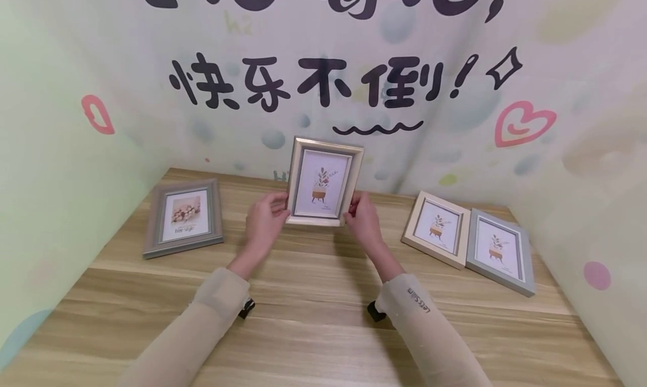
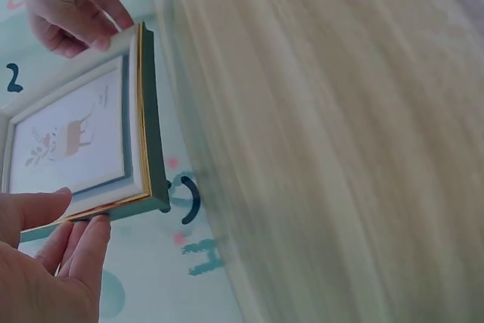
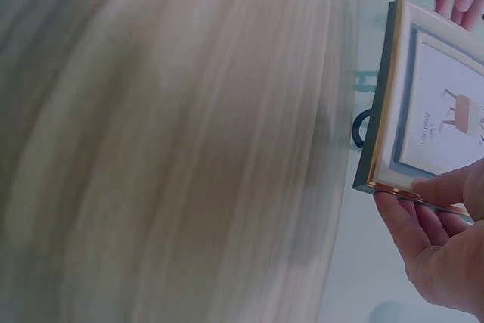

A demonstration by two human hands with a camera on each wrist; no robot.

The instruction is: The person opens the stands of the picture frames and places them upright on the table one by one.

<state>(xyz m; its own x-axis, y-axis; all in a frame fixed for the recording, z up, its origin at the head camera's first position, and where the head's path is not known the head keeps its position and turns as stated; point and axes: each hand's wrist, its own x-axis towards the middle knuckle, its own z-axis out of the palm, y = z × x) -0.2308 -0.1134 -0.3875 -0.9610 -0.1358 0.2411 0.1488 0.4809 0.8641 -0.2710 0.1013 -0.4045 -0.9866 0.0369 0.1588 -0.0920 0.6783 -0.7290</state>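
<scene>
A gold-edged picture frame (image 1: 327, 182) with a plant print stands nearly upright between both hands, raised off the wooden table. The left hand (image 1: 266, 218) pinches its lower left side, thumb on the front border and fingers along the edge. On the opposite side, the right hand (image 1: 364, 218) pinches the lower right border the same way. In the left wrist view the left hand (image 2: 57, 262) grips the frame (image 2: 91, 134), whose dark green outer side shows. The right wrist view has the right hand (image 3: 446, 247) on the frame's corner, its lower edge apart from the table.
A brownish-grey picture frame (image 1: 216, 218) lies on the table (image 1: 308, 331) at left. At right a cream frame (image 1: 413, 218) and a grey-blue frame (image 1: 525, 252) lie side by side, touching. A printed cloth wall (image 1: 323, 33) borders the table's back.
</scene>
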